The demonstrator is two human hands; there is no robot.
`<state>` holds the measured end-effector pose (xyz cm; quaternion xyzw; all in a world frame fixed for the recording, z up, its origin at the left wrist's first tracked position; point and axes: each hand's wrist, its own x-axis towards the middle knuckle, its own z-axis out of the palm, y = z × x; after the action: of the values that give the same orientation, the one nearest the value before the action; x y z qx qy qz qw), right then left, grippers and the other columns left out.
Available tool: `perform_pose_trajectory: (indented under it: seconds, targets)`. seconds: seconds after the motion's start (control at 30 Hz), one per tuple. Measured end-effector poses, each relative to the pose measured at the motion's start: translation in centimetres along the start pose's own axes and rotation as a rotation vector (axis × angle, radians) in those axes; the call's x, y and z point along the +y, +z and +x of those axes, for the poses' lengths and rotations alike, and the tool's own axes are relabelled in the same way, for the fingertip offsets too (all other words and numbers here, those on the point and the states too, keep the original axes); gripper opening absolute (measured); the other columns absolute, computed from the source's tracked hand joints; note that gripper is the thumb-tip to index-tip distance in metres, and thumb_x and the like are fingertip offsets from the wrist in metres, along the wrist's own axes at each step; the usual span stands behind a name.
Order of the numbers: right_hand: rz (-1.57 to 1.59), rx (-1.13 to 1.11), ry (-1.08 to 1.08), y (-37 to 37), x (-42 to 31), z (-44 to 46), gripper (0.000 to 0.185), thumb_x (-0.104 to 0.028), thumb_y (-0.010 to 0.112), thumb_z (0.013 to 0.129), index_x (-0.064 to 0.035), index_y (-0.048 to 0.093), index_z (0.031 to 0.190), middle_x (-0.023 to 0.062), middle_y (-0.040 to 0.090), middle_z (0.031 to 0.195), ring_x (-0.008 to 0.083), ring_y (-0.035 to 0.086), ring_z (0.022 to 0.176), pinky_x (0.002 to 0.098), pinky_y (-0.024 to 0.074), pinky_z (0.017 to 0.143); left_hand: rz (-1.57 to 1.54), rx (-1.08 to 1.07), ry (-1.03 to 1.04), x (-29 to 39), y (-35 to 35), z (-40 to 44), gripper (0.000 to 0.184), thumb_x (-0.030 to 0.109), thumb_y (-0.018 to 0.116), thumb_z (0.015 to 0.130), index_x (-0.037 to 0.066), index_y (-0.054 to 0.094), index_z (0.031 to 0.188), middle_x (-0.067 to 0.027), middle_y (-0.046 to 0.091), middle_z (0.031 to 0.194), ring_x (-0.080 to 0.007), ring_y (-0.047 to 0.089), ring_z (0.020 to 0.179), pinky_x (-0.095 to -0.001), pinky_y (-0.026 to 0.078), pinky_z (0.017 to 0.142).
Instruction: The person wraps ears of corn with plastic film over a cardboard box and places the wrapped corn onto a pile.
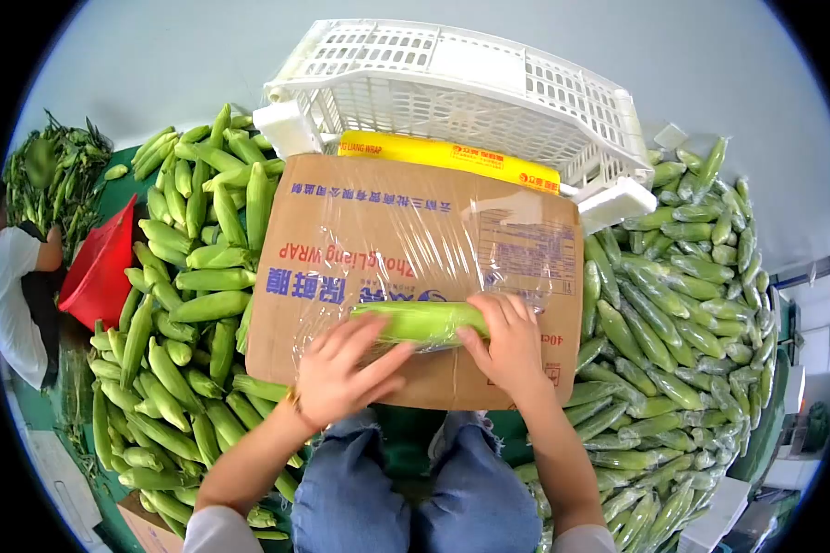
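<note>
- Carton [290,226], near edge: cob [424,323], right hand [509,348] gripping it, left hand [344,370] splayed.
- Past left edge: bare corn [168,373], I judge outstanding.
- Past right: wrapped corn [650,339], done.

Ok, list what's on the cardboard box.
Clear film, and corn between the left hand and right hand; a yellow carton along the far edge. What's under the corn and hands is covered.

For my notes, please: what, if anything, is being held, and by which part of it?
An ear of corn, by its right end, in the right grip. The left grip is blurred near the other end; its hold cannot be told.
</note>
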<state>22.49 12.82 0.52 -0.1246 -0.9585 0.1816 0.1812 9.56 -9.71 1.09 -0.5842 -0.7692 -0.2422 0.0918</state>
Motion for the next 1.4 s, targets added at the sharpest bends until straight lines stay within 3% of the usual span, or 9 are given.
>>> perform_pose_trajectory:
  seconds: [0.2,0.27,0.37,0.47,0.57,0.63,0.73,1.17,1.4]
  targets:
    - [0.003,0.111,-0.013,1.2,0.4,2.1,0.021,-0.022,0.069,0.080,-0.0039,0.067,0.090,0.0103,0.059,0.096,0.0285,0.056,0.090,0.0398,0.0478,0.074,-0.317,0.102,-0.491,-6.3,-3.6,1.5,0.007,0.001,0.069,0.078,0.005,0.065,0.082,-0.0135,0.065,0.080,-0.0326,0.066,0.076,-0.0418,0.053,0.068]
    - [0.010,0.156,-0.070,1.3,0.5,2.7,0.018,-0.020,0.067,0.081,-0.0038,0.066,0.087,0.0085,0.057,0.089,0.0280,0.056,0.085,0.0385,0.0479,0.073,-0.305,0.242,-0.182,-7.7,-1.9,9.3,0.005,0.011,0.068,0.080,0.007,0.067,0.083,-0.0156,0.065,0.078,-0.0347,0.065,0.075,-0.0452,0.052,0.070]
    - [0.002,0.198,-0.115,2.3,1.1,3.1,0.019,-0.025,0.067,0.083,-0.0059,0.066,0.080,0.0071,0.059,0.082,0.0274,0.058,0.076,0.0378,0.0499,0.066,-0.255,-0.568,-0.062,-8.0,4.7,13.0,0.020,0.028,0.063,0.081,0.010,0.069,0.089,-0.0154,0.067,0.078,-0.0364,0.064,0.073,-0.0444,0.051,0.068]
    - [0.002,-0.008,0.065,1.4,0.3,2.3,0.027,-0.029,0.061,0.089,-0.0076,0.065,0.074,0.0109,0.062,0.076,0.0307,0.062,0.067,0.0401,0.0515,0.058,-0.094,-0.496,0.074,-1.7,1.3,9.6,0.016,0.017,0.061,0.082,0.002,0.059,0.087,-0.0222,0.064,0.072,-0.0383,0.065,0.060,-0.0487,0.052,0.055]
    - [-0.015,-0.348,0.106,0.1,-2.3,0.6,0.038,-0.038,0.047,0.098,-0.0066,0.063,0.084,0.0186,0.064,0.070,0.0365,0.066,0.063,0.0453,0.0529,0.055,-0.166,-0.437,-0.032,2.1,-0.1,2.6,0.070,0.038,0.060,0.088,-0.009,0.041,0.136,-0.0314,0.049,0.132,-0.0363,0.050,0.126,-0.0495,0.039,0.105]
    - [0.103,-0.379,0.272,-0.4,-3.1,0.6,0.029,-0.036,0.056,0.093,-0.0077,0.060,0.094,0.0145,0.067,0.082,0.0323,0.068,0.077,0.0433,0.0539,0.064,-0.098,-0.371,-0.032,1.7,0.3,2.8,0.072,0.040,0.058,0.089,-0.009,0.039,0.138,-0.0266,0.045,0.140,-0.0364,0.044,0.132,-0.0510,0.033,0.109]
    - [-0.047,0.107,-0.317,0.5,-1.7,3.0,0.031,-0.035,0.069,0.083,-0.0098,0.057,0.097,0.0094,0.066,0.102,0.0263,0.064,0.095,0.0396,0.0516,0.075,0.032,-0.197,-0.058,-4.5,4.0,8.4,0.072,0.035,0.061,0.086,-0.007,0.037,0.140,-0.0234,0.040,0.146,-0.0367,0.039,0.135,-0.0464,0.029,0.113]
    - [0.130,-0.621,-0.380,-3.2,-4.1,-1.6,0.055,-0.055,0.071,0.070,-0.0087,0.060,0.098,0.0075,0.061,0.078,0.0252,0.064,0.072,0.0364,0.0512,0.061,-0.005,-0.581,0.053,-11.1,6.6,16.7,0.061,0.022,0.070,0.083,-0.003,0.047,0.134,-0.0211,0.039,0.146,-0.0374,0.049,0.125,-0.0409,0.044,0.103]
    - [1.380,-0.514,0.962,-5.6,-3.1,-3.8,0.054,-0.049,0.051,0.095,-0.0020,0.051,0.122,0.0173,0.065,0.092,0.0264,0.067,0.076,0.0368,0.0552,0.065,-0.493,0.167,0.344,-0.2,0.8,9.9,0.034,0.020,0.061,0.084,0.010,0.065,0.116,-0.0156,0.060,0.125,-0.0336,0.055,0.120,-0.0457,0.043,0.103]
